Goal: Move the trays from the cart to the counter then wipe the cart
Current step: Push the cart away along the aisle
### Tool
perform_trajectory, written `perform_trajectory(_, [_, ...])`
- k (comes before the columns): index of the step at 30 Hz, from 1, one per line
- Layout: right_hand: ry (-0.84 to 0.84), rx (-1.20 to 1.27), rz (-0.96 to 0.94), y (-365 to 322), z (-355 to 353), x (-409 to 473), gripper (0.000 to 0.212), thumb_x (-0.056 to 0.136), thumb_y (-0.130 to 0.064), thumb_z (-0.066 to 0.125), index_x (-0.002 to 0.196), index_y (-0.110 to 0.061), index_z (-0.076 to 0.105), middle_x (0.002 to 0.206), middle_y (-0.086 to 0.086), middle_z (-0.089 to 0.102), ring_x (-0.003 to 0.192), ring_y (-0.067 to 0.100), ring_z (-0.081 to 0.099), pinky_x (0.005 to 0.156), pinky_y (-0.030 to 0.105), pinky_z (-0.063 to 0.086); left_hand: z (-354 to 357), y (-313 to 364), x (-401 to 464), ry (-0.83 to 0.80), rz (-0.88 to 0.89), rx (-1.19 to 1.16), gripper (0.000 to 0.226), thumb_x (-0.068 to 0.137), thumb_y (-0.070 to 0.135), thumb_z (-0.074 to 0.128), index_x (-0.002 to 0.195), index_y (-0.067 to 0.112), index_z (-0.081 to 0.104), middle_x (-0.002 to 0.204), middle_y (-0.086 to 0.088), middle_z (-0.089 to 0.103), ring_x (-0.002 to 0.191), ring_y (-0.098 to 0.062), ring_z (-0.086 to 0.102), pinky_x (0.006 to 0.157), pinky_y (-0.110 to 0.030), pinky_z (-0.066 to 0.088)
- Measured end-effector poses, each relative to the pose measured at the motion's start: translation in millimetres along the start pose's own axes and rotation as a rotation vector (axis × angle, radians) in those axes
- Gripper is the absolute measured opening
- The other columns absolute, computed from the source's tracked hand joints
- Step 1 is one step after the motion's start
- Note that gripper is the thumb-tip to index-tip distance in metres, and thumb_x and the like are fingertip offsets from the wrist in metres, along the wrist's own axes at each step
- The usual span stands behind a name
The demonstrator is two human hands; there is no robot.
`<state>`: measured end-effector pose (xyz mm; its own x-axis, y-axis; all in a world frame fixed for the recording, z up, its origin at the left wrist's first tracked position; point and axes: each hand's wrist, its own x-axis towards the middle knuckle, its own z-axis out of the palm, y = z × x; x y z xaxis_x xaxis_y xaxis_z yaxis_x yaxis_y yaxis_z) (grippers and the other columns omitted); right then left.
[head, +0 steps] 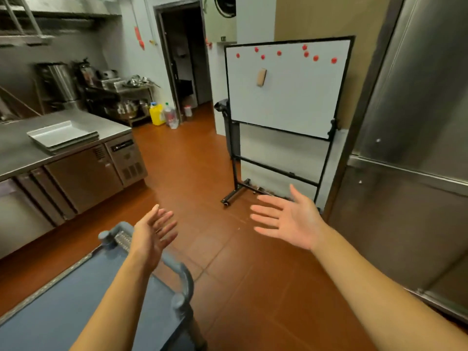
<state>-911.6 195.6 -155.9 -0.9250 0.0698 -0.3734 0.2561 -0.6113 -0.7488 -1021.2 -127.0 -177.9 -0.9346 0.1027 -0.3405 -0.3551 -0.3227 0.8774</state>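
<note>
Both hands (220, 230) spread empty above cart (76, 300); trays (63, 136) on counter (15, 153).

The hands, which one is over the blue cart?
The left hand, open above the cart near its handle. The right hand is open over the floor.

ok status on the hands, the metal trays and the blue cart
Left hand and right hand open, holding nothing. Stacked flat metal trays sit on the steel counter. Blue cart top bare, no cloth in view.
</note>
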Motion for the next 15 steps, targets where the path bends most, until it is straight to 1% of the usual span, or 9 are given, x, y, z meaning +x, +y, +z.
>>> perform_trajectory(3, [-0.018, -0.016, 0.013, -38, -25, 21, 0.08, 0.099, -0.07, 0.034, 0.139, -0.007, 0.06, 0.136, 0.024, 0.064, 0.13, 0.044, 0.057, 0.113, 0.064, 0.038, 37, -10, 18, 0.006, 0.002, -0.046, 0.051, 0.101, 0.043, 0.051, 0.142, 0.012, 0.053, 0.139, -0.008, 0.062, 0.125, -0.032, 0.059, 0.101, -0.049, 0.045])
perform_trajectory(5, [-0.029, -0.025, 0.022, -54, -32, 36, 0.079, 0.099, -0.07, 0.034, 0.138, -0.007, 0.06, 0.135, 0.024, 0.064, 0.13, 0.044, 0.057, 0.113, 0.064, 0.038, 54, -11, 29, 0.004, 0.012, -0.064, 0.052, 0.101, 0.043, 0.052, 0.142, 0.012, 0.053, 0.139, -0.008, 0.063, 0.124, -0.032, 0.059, 0.102, -0.048, 0.046])
perform_trajectory(9, [-0.075, -0.04, 0.04, -79, -37, 76, 0.079, 0.099, -0.07, 0.033, 0.139, -0.007, 0.06, 0.135, 0.024, 0.065, 0.13, 0.044, 0.057, 0.113, 0.064, 0.038, 83, -5, 59, 0.029, 0.042, -0.054, 0.052, 0.101, 0.042, 0.053, 0.142, 0.011, 0.053, 0.137, -0.008, 0.064, 0.125, -0.032, 0.06, 0.103, -0.049, 0.046])
perform_trajectory(12, [-0.084, -0.045, 0.047, -94, -37, 112, 0.078, 0.099, -0.07, 0.033, 0.139, -0.007, 0.06, 0.135, 0.024, 0.064, 0.13, 0.044, 0.057, 0.113, 0.064, 0.038, 98, 1, 89, 0.065, 0.065, -0.06, 0.051, 0.101, 0.041, 0.053, 0.141, 0.011, 0.054, 0.136, -0.009, 0.064, 0.125, -0.032, 0.061, 0.107, -0.05, 0.045])
perform_trajectory(15, [-0.104, -0.078, 0.075, -106, -37, 159, 0.078, 0.098, -0.07, 0.035, 0.136, -0.008, 0.063, 0.135, 0.024, 0.065, 0.13, 0.044, 0.058, 0.113, 0.065, 0.038, 110, 4, 130, 0.091, 0.077, -0.078, 0.05, 0.101, 0.041, 0.053, 0.141, 0.011, 0.054, 0.136, -0.008, 0.065, 0.124, -0.031, 0.061, 0.103, -0.048, 0.046])
